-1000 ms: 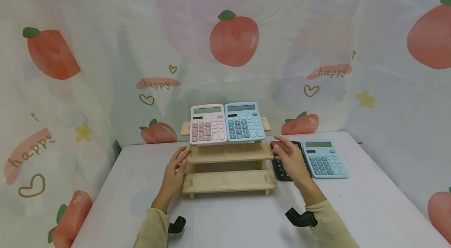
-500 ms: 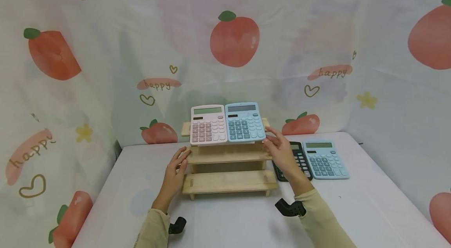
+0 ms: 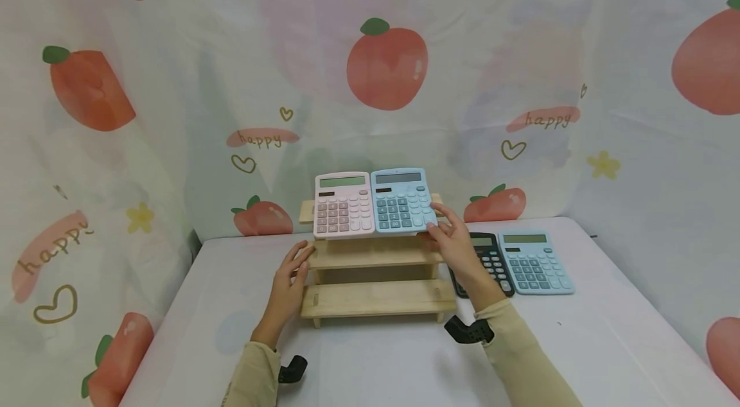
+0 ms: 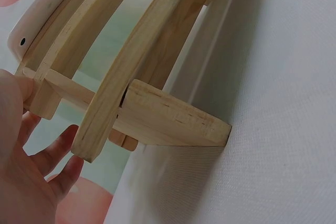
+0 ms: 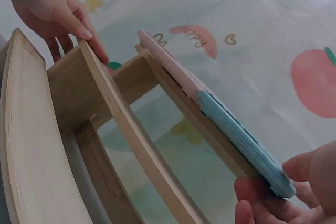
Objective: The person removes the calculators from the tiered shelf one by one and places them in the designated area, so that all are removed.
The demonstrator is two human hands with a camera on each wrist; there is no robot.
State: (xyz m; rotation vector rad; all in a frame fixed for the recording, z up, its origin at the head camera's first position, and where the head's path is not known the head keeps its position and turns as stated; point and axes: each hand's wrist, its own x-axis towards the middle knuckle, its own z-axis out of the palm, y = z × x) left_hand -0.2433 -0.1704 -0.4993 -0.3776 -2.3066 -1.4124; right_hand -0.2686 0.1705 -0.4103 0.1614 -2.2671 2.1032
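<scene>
A three-tier wooden step shelf [image 3: 378, 298] stands on the white table. On its top tier a pink calculator [image 3: 343, 207] and a blue calculator [image 3: 402, 201] lean side by side. My right hand [image 3: 458, 250] pinches the blue calculator's lower right corner. In the right wrist view the thumb [image 5: 300, 167] lies at its key face and the other fingers are behind and below the edge. At the shelf's left side my left hand [image 3: 288, 283] holds the end of the middle tier. The left wrist view shows its fingertips [image 4: 68, 174] around the board ends.
Right of the shelf lie a black calculator [image 3: 489, 259], partly hidden behind my right hand, and a second blue calculator [image 3: 534, 262] next to it. A fruit-patterned cloth backdrop [image 3: 387, 67] rises behind and beside the table [image 3: 370, 362].
My right hand has moved left from over the black calculator to the blue calculator on the top tier and now pinches its corner. The left hand stays at the shelf.
</scene>
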